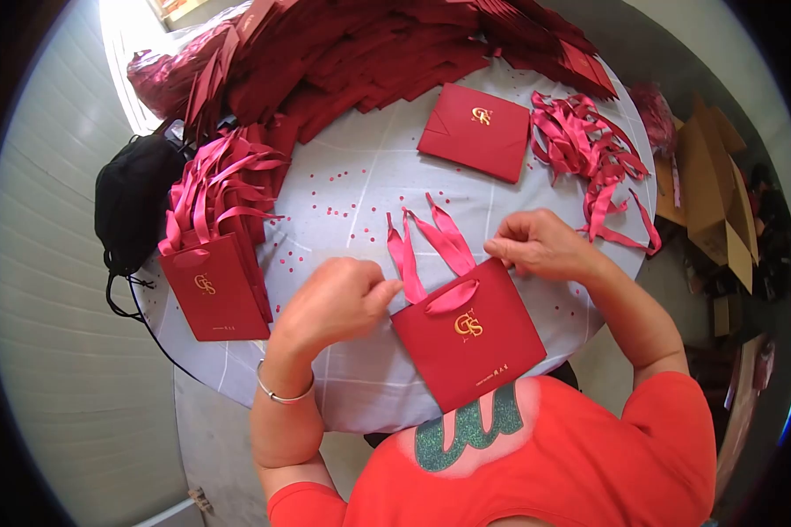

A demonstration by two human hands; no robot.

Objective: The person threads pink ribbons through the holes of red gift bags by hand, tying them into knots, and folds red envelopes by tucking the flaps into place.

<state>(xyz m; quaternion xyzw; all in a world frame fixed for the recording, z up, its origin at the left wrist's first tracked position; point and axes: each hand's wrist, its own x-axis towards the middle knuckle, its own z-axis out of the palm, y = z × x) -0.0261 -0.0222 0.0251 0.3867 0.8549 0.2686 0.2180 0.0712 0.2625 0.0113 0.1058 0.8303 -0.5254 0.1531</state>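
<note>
A red paper gift bag (466, 342) with a gold logo lies tilted at the table's near edge, against the red shirt. Its pink ribbon handle (453, 297) loops across the front, and loose ribbon ends (439, 237) stick up beyond the mouth. My left hand (347, 299) is closed beside the bag's upper left corner, thumb near the ribbon; whatever it may hold is hidden. At the upper right corner, my right hand (540, 246) has thumb and finger pinched on the bag's edge.
A flat red bag (475, 132) and a heap of pink ribbons (584, 145) lie at the right. Ribboned bags (215, 285) stand at left beside a black drawstring bag (136, 202). Many red bags (351, 53) line the far edge. Cardboard boxes (712, 184) stand right of the table.
</note>
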